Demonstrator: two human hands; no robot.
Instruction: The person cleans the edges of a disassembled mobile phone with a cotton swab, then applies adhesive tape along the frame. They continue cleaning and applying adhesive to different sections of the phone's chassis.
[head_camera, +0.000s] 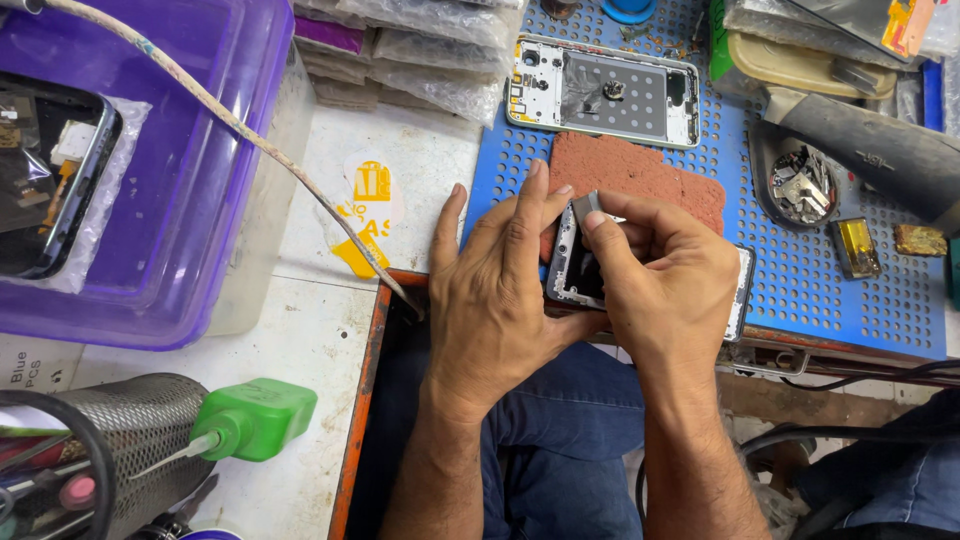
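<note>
My left hand (497, 300) steadies opened dark phone body with pale frame (575, 268), at centre over edge of blue perforated work mat (800, 290). My right hand (665, 285) pinches small grey flat piece (582, 207) at phone's 12 o'clock, fingers pressed together on it. Rust-red rough pad (640, 170) just beyond. Second stripped silver phone frame (603, 92) further at 12. Risk, I judge: piece slipping from pinch, dropping onto lap below desk.

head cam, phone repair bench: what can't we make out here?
- Phone: mostly covered by the left hand and right hand, head view.
- Grey piece: too small to identify, pinched by right fingers.
- Purple bin: cut off by the left and top edges.
- Dish parts: too small to tell.
</note>
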